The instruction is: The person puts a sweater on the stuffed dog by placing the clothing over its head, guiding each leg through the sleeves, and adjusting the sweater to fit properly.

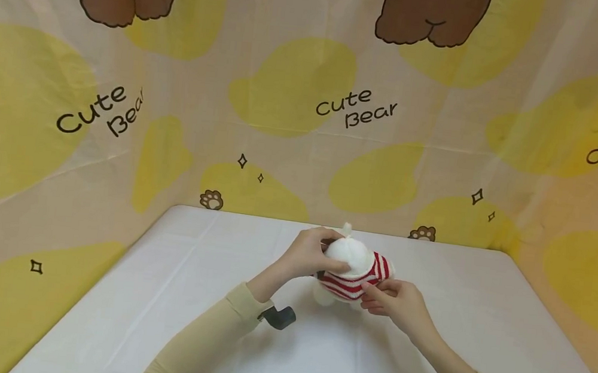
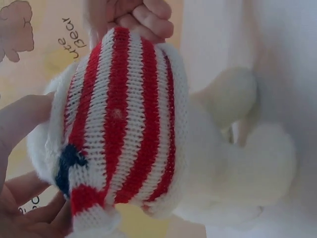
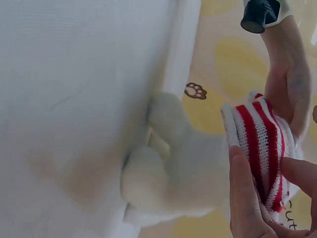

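Plush toy [image 1: 348, 262]: white, soft-bodied, held just above the white table [image 1: 480, 324] near its far edge; legs hanging toward the tabletop in both wrist views.
Left hand [image 1: 307, 254]: fingers curled round the toy's white upper end, thumb side pressed into the plush; a firm, closed hold, not spread.
Striped sweater [image 1: 355, 279]: red-and-white knit, already round the toy's middle; small dark blue patch [image 2: 67, 163] near one hem in the left wrist view.
Right hand [image 1: 395, 301]: thumb and fingertips [image 3: 242, 173] pinching the sweater's lower edge, the rest of the fingers loosely folded.
Handling, judged: left hand best kept as the steady anchor while the right works the hem; knit stretches readily, so short tugs along the body, hem eased round bit by bit rather than dragged from one spot.
Risk, judged: bunching of the knit on one side; toy twisting if the anchor slackens.
Backdrop [image 1: 308, 91]: cloth with yellow patches, bear prints, "Cute Bear" lettering.
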A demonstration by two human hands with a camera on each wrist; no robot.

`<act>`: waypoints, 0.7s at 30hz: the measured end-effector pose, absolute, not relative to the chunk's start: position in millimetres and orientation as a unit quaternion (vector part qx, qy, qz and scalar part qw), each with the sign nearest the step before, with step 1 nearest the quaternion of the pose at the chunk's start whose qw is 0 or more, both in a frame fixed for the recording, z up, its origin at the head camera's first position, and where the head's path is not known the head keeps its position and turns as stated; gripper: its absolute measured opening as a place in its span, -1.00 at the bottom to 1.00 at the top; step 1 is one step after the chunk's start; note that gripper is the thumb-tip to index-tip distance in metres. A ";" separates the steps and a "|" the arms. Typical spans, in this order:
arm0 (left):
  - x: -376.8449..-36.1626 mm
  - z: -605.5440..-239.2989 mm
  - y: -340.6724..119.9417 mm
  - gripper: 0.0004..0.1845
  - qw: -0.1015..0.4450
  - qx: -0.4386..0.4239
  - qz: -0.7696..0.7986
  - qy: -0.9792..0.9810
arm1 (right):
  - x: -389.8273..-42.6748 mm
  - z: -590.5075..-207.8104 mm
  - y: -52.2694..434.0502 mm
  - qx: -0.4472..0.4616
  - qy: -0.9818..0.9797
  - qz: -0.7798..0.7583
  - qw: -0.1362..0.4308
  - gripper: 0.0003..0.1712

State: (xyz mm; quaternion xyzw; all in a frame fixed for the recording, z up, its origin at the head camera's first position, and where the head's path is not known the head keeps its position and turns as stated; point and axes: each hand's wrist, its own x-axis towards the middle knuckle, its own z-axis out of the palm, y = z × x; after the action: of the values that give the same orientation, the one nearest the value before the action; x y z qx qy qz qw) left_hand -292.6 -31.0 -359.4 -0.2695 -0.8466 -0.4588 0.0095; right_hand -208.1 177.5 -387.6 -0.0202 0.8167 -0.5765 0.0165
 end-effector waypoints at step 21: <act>-293.1 -366.2 -29.3 -0.46 0.051 -0.304 -0.373 -0.875 | -205.5 -397.9 167.2 -0.004 0.828 -0.559 -0.039 -0.74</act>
State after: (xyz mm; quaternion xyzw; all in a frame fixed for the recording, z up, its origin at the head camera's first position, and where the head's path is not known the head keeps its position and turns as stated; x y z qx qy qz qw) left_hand -293.1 -29.3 -366.2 -0.3040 -0.8749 -0.3735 0.0509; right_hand -205.5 167.2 -397.9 -0.0036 0.8284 -0.5588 -0.0394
